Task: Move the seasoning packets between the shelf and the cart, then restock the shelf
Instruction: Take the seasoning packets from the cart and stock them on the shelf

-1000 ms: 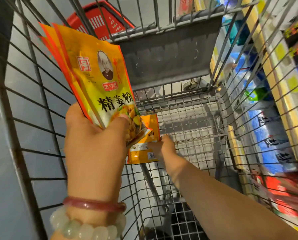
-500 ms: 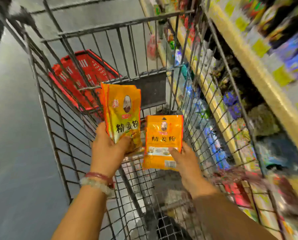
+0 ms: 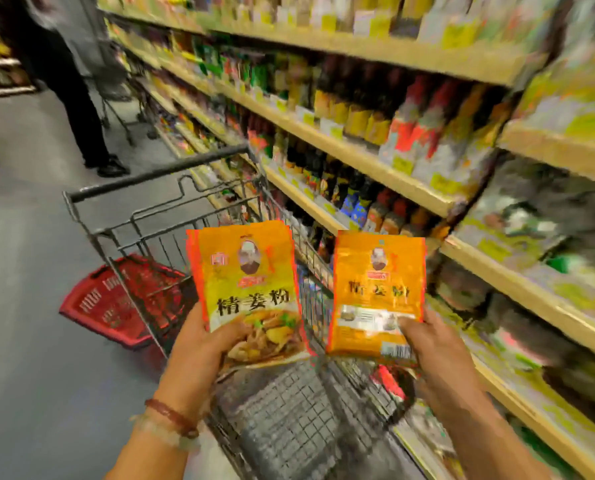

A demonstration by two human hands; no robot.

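Note:
My left hand grips a stack of yellow-orange seasoning packets by the lower edge, front side towards me. My right hand pinches a single orange seasoning packet at its lower right corner, back side with the barcode showing. Both are held upright above the wire shopping cart, which stands close against the shelf on the right. The shelf view is blurred.
Rows of bottles and packaged goods fill the shelf boards on the right. A red shopping basket lies on the grey floor left of the cart. A person in dark trousers stands further down the aisle by another cart.
Both hands rose out of the cart; the right hand lifted its packet from the cart bottom. My view swung up from the cart's inside to the shelf.

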